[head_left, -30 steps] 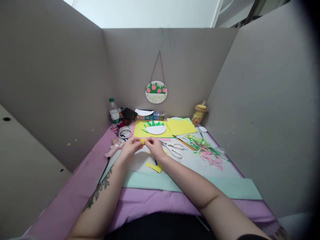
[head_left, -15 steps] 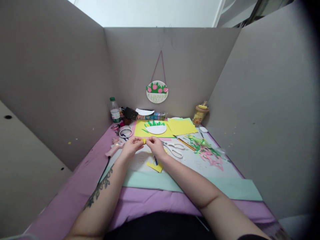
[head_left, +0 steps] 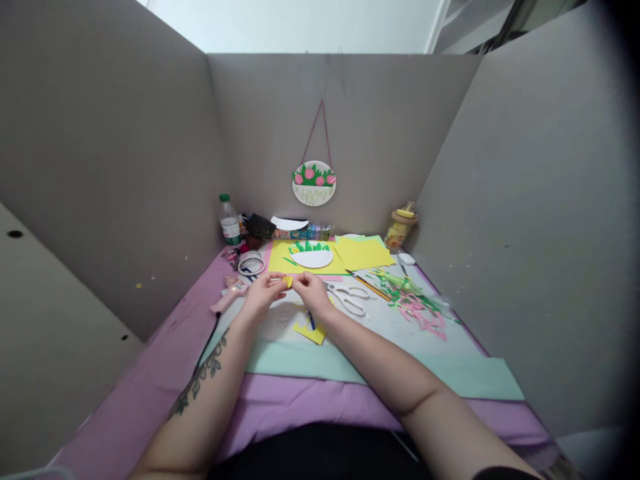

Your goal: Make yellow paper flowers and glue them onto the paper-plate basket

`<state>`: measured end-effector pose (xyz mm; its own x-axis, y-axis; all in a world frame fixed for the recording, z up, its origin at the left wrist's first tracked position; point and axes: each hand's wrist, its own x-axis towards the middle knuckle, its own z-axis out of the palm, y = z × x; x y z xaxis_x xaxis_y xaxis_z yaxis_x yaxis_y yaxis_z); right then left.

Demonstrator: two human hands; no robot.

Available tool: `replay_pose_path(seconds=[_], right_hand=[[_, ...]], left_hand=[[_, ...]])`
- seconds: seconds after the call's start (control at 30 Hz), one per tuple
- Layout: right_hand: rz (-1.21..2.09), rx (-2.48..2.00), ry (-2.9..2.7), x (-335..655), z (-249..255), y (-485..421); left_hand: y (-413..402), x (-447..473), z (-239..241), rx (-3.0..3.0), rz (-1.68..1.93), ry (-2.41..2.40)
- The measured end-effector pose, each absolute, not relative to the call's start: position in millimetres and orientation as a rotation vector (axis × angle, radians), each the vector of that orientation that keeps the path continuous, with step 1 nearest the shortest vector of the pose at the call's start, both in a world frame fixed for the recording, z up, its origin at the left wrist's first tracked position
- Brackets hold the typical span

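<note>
- Could snag thin black cord (head_left: pixel 213 334) of pink plastic glue-gun-like tool (head_left: pixel 231 298) w/ left forearm (head_left: pixel 206 377) so close.
- Pinching small rounded yellow paper-like piece (head_left: pixel 288 283) in left hand (head_left: pixel 265 291), above surface (head_left: pixel 395 327); could crease it if squeezing hard.
- Meeting piece's edge w/ right hand (head_left: pixel 311 295); can't tell if pinching. Might bump white-handled scissors (head_left: pixel 341 293) alongside.
- Vs 1 s ago: hardly changed.
</note>
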<state>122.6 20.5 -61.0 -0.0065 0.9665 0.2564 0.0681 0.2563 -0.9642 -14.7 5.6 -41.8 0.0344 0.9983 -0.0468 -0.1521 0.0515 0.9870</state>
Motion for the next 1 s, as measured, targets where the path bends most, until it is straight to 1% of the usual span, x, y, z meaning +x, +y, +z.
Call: replay_pose_path(seconds=[0.47, 0.73, 1.0], right_hand=[[0.968, -0.994, -1.405, 123.5, -57.6, 16.6], [1.086, -0.940, -1.421, 128.7, -54.0, 17.0], [1.067, -0.971, -1.493, 129.7, -60.6, 20.2]], left_hand=[[11.4, -15.2, -45.7, 0.960, 1.316, 1.170], [9.2, -18.0, -44.7, 1.063, 1.264, 1.173], [8.2, -18.4, -45.2, 1.087, 1.245, 1.171]])
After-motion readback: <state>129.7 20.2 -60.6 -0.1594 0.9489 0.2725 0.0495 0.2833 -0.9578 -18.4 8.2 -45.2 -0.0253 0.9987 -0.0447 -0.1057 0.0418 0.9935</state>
